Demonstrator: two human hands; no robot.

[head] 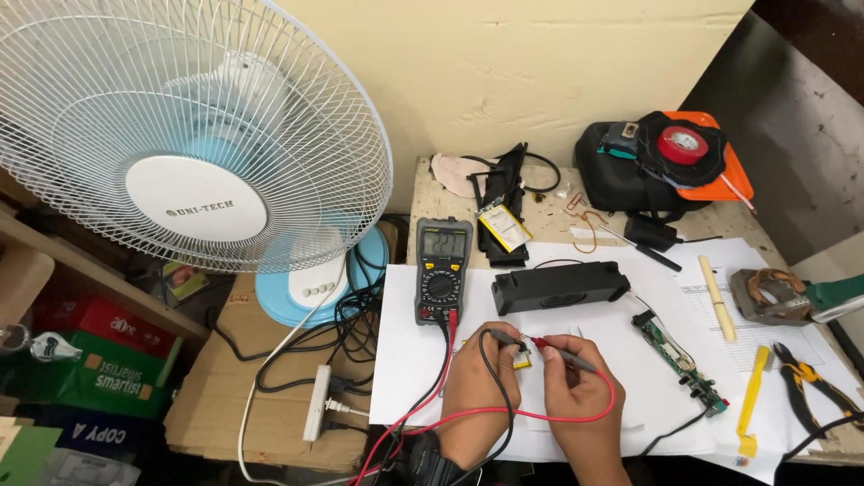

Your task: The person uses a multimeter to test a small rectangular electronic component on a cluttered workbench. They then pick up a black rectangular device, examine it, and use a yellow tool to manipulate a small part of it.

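My left hand (481, 382) pinches the black probe of a grey multimeter (442, 268), its tip touching a small yellow part (522, 360) on the white paper (594, 360). My right hand (576, 396) holds the red probe (562, 353), whose tip meets the same small part from the right. Red and black leads run from the meter past my wrists. The meter's screen is lit. A black oblong speaker box (558, 286) lies just beyond my hands, and a narrow green circuit board (679, 360) lies to its right, wired to it.
A white table fan (193, 135) stands at left over a white power strip (317, 402) and tangled cables. Yellow-handled pliers (814, 382), a yellow pry tool (751, 400), a screwdriver (643, 245), a black pouch with red tape (670, 148) and a flat battery (504, 227) lie about the bench.
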